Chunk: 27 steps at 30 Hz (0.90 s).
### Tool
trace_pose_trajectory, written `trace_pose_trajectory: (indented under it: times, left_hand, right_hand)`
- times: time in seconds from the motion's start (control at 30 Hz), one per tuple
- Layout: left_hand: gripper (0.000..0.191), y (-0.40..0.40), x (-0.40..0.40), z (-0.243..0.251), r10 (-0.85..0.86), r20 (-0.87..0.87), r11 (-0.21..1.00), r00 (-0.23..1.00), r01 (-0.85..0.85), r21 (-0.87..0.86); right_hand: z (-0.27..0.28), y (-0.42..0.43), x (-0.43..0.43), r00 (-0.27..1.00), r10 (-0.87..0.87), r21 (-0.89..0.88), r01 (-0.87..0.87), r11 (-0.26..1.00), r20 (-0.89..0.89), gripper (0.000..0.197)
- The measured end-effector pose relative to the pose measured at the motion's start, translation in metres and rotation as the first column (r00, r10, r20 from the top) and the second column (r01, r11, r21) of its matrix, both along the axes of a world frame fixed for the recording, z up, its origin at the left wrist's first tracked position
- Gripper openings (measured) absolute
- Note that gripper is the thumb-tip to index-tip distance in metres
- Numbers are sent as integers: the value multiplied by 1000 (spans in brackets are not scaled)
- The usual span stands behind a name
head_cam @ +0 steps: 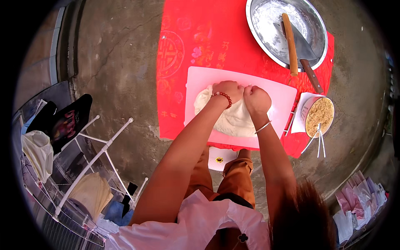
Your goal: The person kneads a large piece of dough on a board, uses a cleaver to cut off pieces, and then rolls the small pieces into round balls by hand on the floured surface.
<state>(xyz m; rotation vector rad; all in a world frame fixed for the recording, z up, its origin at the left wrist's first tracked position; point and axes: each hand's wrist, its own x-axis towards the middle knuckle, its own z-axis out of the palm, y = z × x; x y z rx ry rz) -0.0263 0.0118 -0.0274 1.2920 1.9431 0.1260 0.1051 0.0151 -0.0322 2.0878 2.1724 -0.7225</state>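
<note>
A large, soft lump of pale dough lies on a pink board. My left hand, with a red bead bracelet at the wrist, is curled into a fist against the dough's far part. Close beside it, my right hand is also fisted on the dough, a metal bangle further up its forearm. The two thumbs nearly meet. The undersides of both fists are hidden, and my forearms cover part of the dough and board.
A red patterned cloth covers the table. At the far right, a metal basin has a wooden rolling pin and a cleaver across it. A bowl of crumbly filling with white sticks stands right. Left is a white rack with clothes.
</note>
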Motion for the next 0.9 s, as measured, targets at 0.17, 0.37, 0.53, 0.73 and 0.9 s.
trace_pose_trajectory:
  times: [0.17,0.37,0.53,0.73,0.9]
  left_hand:
    - [44,-24,-27,36,-174,-466,904,868,328,275]
    - [33,-143,12,33,-153,-65,924,986,166,344]
    - [40,-194,36,21,15,-200,868,980,86,488]
    - [42,-167,41,-16,76,-273,836,959,88,541]
    - [30,-98,28,-25,151,-233,860,961,-12,510]
  right_hand:
    - [60,-84,2,868,425,356,-324,876,-256,28]
    - [92,-118,39,870,349,-9,-375,927,-347,36]
    - [44,-140,32,893,336,309,-243,920,-299,34]
    - [-4,-122,26,932,314,420,-214,882,-183,40]
    - [-23,-67,11,967,226,441,-152,884,-121,33]
